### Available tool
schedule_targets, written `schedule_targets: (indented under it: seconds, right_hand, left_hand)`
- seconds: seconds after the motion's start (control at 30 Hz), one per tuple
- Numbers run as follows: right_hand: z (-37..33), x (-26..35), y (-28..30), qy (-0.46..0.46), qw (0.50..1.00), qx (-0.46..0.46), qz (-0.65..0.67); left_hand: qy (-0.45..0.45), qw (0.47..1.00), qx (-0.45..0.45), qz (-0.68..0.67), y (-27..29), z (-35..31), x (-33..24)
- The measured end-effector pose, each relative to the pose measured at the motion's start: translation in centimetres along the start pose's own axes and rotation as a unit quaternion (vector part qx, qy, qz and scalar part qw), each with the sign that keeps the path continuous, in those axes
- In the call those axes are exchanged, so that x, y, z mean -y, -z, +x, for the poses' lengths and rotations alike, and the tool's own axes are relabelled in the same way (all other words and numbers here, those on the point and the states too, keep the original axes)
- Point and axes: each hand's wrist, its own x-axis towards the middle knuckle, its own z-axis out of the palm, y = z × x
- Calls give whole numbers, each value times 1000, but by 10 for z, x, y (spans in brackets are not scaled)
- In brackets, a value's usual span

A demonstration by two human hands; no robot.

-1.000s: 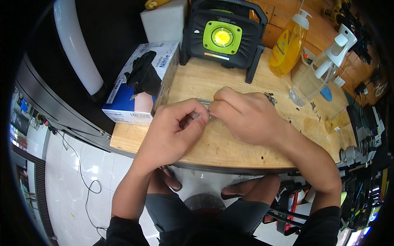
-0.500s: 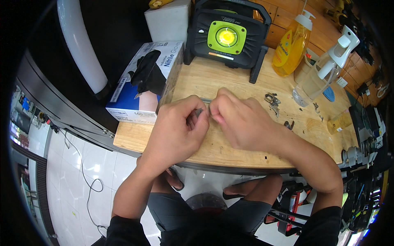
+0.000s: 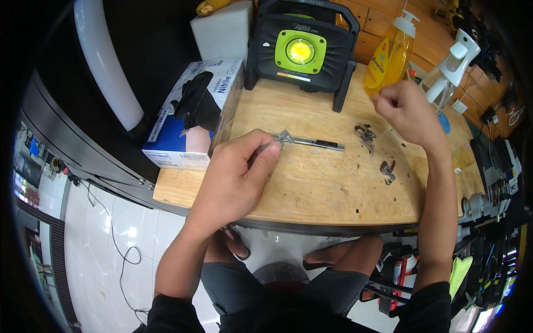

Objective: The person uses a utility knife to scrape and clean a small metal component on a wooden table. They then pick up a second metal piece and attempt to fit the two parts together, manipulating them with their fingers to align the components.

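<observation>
My left hand (image 3: 236,175) pinches a small grey bracket-like piece (image 3: 285,136) between thumb and forefinger, over the left half of the wooden table. Just behind that piece lies a slim utility knife (image 3: 322,144) with a silver and black body. My right hand (image 3: 408,111) is raised at the right, in front of the yellow bottle and the spray bottle. Its fingers are curled closed, and whatever they may hold is hidden. Between the hands lie a small heap of dark scraps (image 3: 365,136) and a curled dark scrap (image 3: 387,172).
A lit work lamp (image 3: 302,53) stands at the back of the wooden table (image 3: 311,194). On the left is a glove box (image 3: 191,116) with a black glove poking out. A yellow pump bottle (image 3: 388,55) and a clear spray bottle (image 3: 452,66) stand back right.
My right hand has moved away from the left, up and to the right toward the bottles. The left hand stays nearly in place, its grey piece and the knife now showing more fully.
</observation>
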Motion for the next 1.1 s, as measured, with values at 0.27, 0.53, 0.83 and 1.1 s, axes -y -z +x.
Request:
schedule_targets:
  seconds: [0.27,0.53,0.83,1.1]
  right_hand:
    - [-26,52,20,113,992,-37,40]
    - [-3,105,-28,115,889,195,399]
    - [-11,86,-46,3,820,196,538]
    - [-17,96,-43,12,797,184,575]
  left_hand:
    - [-31,997,44,51,5,-2,-6]
    - [10,999,40,-5,8,-1,-4]
    - [-44,994,1,-100,1,-1,4]
    - [-71,994,10,-82,0,-1,10]
